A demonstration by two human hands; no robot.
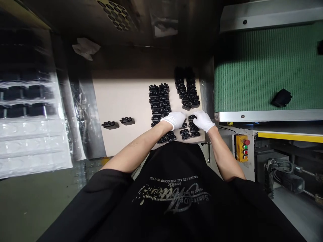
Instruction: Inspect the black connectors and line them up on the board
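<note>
Both hands wear white gloves and work low over the right part of a pale board (121, 90). My left hand (174, 120) has its fingers drawn together beside several small black moulded parts; whatever lies under the fingertips is hidden. Just to the right, my right hand (204, 121) closes its fingers on a black moulded part (192, 118) at the top of a short column. Long double rows of similar black parts (160, 101) stand left of the hands, and another double row (186, 89) stands beyond them. Two single parts (127, 120) sit apart on the left.
To the right runs a green conveyor belt (252, 80) carrying a dark part (282, 97), with a yellow button box (242, 148) below. Clear plastic trays (30, 144), some pockets filled with black parts, are stacked at left. Crumpled white material (86, 48) lies behind the board.
</note>
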